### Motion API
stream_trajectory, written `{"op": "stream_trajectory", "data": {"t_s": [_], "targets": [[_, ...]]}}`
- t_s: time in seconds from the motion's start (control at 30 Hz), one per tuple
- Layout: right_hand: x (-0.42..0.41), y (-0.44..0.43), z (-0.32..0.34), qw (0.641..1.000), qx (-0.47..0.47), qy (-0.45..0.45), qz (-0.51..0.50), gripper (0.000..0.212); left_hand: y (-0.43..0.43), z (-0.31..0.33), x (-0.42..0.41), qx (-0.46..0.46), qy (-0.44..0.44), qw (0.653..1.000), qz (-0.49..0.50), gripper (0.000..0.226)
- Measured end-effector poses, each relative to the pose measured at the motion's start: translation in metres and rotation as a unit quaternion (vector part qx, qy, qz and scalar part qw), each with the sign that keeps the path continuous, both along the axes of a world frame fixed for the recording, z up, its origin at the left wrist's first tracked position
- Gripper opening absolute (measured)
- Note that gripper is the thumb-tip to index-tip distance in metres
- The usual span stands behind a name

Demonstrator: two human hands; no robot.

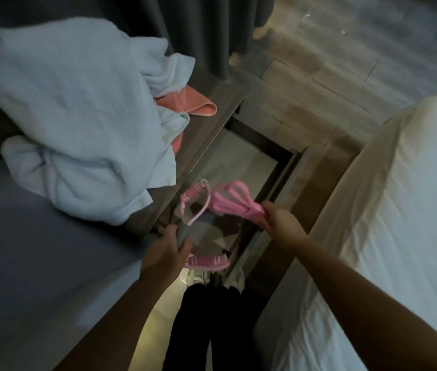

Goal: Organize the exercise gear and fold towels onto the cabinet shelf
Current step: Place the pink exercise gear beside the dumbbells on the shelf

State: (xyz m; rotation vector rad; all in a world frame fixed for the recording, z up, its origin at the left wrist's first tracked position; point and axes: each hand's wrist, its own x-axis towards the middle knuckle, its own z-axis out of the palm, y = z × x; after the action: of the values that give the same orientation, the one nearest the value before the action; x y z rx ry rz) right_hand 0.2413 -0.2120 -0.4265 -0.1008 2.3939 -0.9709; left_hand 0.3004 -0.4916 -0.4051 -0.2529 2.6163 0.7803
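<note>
On the far left a heap of white towels point(78, 116) lies unfolded across the top of the cabinet point(213, 103) and spills onto the grey bed point(24, 250) beside it; a pink towel point(193, 103) pokes out from under the heap at its right edge. The heap overhangs the near corner of the cabinet, so a brush from an arm could, I think, drag it to the floor. Just right of it, and nearer, the left hand point(166, 250) is closed around the grey grips of a skipping rope point(228, 207), with one pink handle point(206, 261) sticking out to the right below the fingers and another point(194, 194) showing farther off, above the hand. A thin loop of cord curves between them. The right hand point(279, 220) pinches the tied end of the bundled pink cord, fingers curled shut on it. The bundle hangs over the open drawer or shelf point(238, 167) of the cabinet, not yet set down. The likely trouble is the loose loop: if the hands draw apart, the coil may slip undone, or the slack may catch on the cabinet's frame as it goes in. The picture is dim and blurred, so I cannot tell how firmly the knot is tied. On the right lies a white bed point(399, 210).
</note>
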Motion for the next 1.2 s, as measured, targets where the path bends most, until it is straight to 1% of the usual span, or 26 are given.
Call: {"op": "stream_trajectory", "data": {"t_s": [0.03, 0.07, 0.1, 0.13, 0.17, 0.23, 0.27, 0.3, 0.4, 0.53, 0.57, 0.63, 0.7, 0.77, 0.83, 0.9, 1.0, 1.1, 1.17, 1.2], "targets": [[0.009, -0.001, 0.001, 0.993, -0.051, -0.042, -0.096, 0.009, 0.001, 0.008, 0.002, 0.008, -0.004, 1.000, 0.000, 0.014], [0.016, -0.001, 0.000, 0.975, -0.088, -0.074, -0.191, 0.012, 0.002, 0.015, 0.005, 0.015, -0.003, 1.000, -0.003, 0.014], [0.022, -0.001, -0.003, 0.949, -0.114, -0.103, -0.277, 0.019, 0.003, 0.023, 0.007, 0.018, 0.008, 1.000, -0.009, 0.014], [0.027, -0.002, -0.009, 0.915, -0.145, -0.142, -0.350, 0.026, 0.005, 0.030, 0.010, 0.016, 0.026, 0.999, -0.015, 0.015], [0.030, -0.002, -0.014, 0.873, -0.182, -0.187, -0.411, 0.030, 0.007, 0.038, 0.013, 0.009, 0.050, 0.998, -0.020, 0.018], [0.035, -0.006, -0.021, 0.789, -0.264, -0.261, -0.489, 0.024, 0.010, 0.051, 0.020, -0.018, 0.100, 0.994, -0.034, 0.026], [0.037, -0.008, -0.023, 0.764, -0.294, -0.279, -0.502, 0.020, 0.011, 0.056, 0.022, -0.030, 0.125, 0.991, -0.043, 0.028], [0.038, -0.011, -0.025, 0.754, -0.308, -0.286, -0.505, 0.018, 0.011, 0.061, 0.024, -0.031, 0.135, 0.989, -0.050, 0.028], [0.038, -0.018, -0.030, 0.746, -0.322, -0.290, -0.505, 0.022, 0.007, 0.073, 0.027, -0.035, 0.126, 0.991, -0.041, 0.037], [0.030, -0.022, -0.032, 0.743, -0.333, -0.304, -0.495, 0.030, 0.001, 0.080, 0.031, -0.053, 0.109, 0.992, 0.032, 0.028], [0.026, -0.026, -0.033, 0.739, -0.344, -0.310, -0.490, 0.031, -0.001, 0.080, 0.031, -0.056, 0.106, 0.992, 0.044, 0.029], [0.019, -0.036, -0.033, 0.729, -0.360, -0.316, -0.488, 0.027, -0.007, 0.080, 0.030, -0.056, 0.096, 0.992, 0.060, 0.031], [0.011, -0.050, -0.033, 0.716, -0.375, -0.316, -0.497, 0.018, -0.011, 0.080, 0.027, -0.061, 0.072, 0.992, 0.088, 0.032], [0.004, -0.065, -0.034, 0.702, -0.402, -0.315, -0.496, 0.012, -0.015, 0.078, 0.024, -0.074, 0.071, 0.989, 0.105, 0.033], [-0.006, -0.082, -0.036, 0.693, -0.423, -0.315, -0.492, 0.013, -0.020, 0.077, 0.020, -0.083, 0.083, 0.986, 0.122, 0.034], [-0.017, -0.101, -0.038, 0.692, -0.437, -0.306, -0.487, 0.015, -0.025, 0.079, 0.016, -0.082, 0.087, 0.982, 0.144, 0.035], [-0.033, -0.126, -0.041, 0.692, -0.455, -0.300, -0.473, 0.012, -0.032, 0.080, 0.012, -0.075, 0.080, 0.980, 0.167, 0.035], [-0.046, -0.147, -0.043, 0.684, -0.471, -0.309, -0.463, 0.011, -0.035, 0.078, 0.013, -0.079, 0.086, 0.976, 0.183, 0.035], [-0.055, -0.158, -0.044, 0.677, -0.476, -0.311, -0.467, 0.015, -0.036, 0.075, 0.014, -0.088, 0.087, 0.973, 0.195, 0.034], [-0.060, -0.163, -0.045, 0.674, -0.476, -0.312, -0.471, 0.021, -0.036, 0.074, 0.016, -0.092, 0.088, 0.972, 0.197, 0.034]]}}
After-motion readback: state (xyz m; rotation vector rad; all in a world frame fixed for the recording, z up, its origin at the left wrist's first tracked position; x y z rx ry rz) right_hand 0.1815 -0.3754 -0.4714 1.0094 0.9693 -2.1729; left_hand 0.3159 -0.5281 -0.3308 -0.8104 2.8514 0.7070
